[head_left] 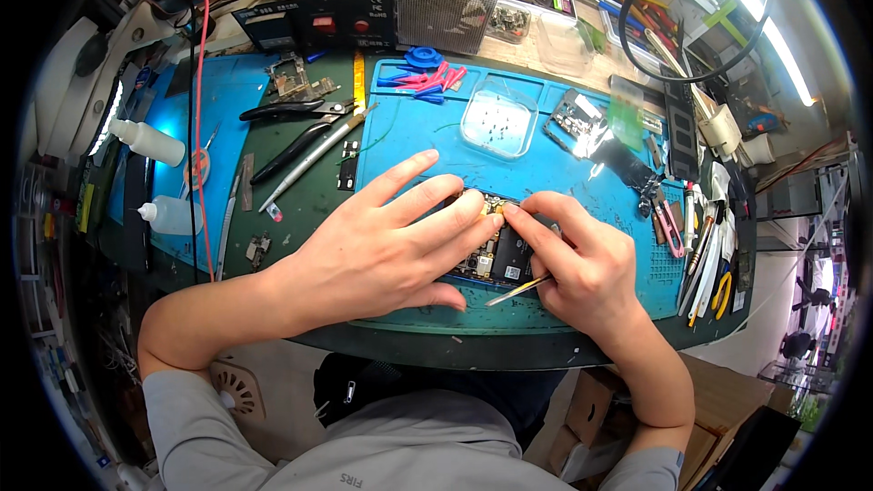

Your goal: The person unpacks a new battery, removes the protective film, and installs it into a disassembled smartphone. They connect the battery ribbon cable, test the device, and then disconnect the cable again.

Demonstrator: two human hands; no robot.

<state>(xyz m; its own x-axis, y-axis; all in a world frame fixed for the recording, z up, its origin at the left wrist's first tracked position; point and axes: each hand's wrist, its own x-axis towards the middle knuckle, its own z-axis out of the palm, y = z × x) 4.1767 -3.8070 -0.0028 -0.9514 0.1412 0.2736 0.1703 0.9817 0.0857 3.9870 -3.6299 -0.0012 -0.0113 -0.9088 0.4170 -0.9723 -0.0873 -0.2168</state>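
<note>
"Any writing there?"
"White letters on the black box; a tiny label on the opened phone, which lies on the blue mat."
"Your fingers?"
"My left hand, fingers spread — it hides much. My right hand grips a thin tool; what its fingertips pinch — I cannot tell."

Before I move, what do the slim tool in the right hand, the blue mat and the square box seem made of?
Slim tool: perhaps metal, smooth, judging by its pale glint.
Blue mat: likely silicone or rubber, matte, with moulded compartments.
Square box: probably glossy plastic, with see-through walls.
</note>
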